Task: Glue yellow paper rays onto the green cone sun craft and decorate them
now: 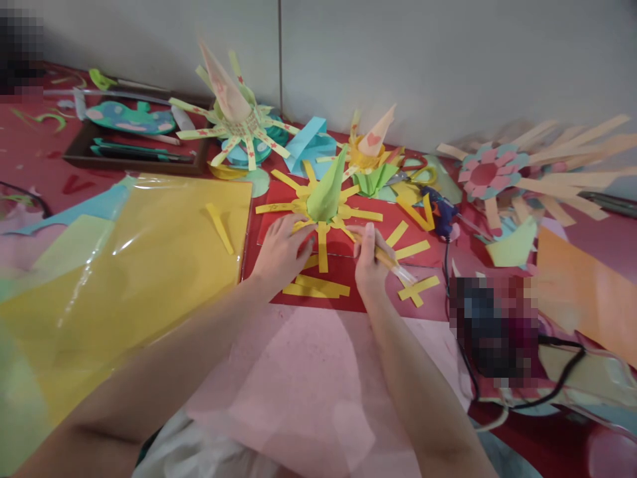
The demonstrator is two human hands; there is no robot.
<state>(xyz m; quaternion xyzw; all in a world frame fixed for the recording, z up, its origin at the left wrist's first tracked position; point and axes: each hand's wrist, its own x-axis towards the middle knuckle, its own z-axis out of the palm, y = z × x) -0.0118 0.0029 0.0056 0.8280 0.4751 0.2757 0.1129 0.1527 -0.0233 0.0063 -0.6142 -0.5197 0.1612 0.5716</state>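
A paper craft with yellow strips (323, 249) radiating around a green cone (326, 192) stands on a red sheet (269, 236). My left hand (283, 249) pinches a yellow strip at the craft's lower left. In my right hand (371, 262), closed fingers hold a pen-like tool (393, 262) with a clear end, slanting down to the right; its other end is by the craft's lower right strips. Loose yellow strips (318, 287) lie below the craft, and crossed ones (419, 289) lie right of my right hand.
A yellow sheet in clear plastic (174, 265) lies left. Behind are a brown tray (134, 161), two cone crafts (233, 109) (373, 143) and yellow-handled scissors (423, 175). A blue glue gun (438, 209), its cable and a pink flower craft (490, 174) are right.
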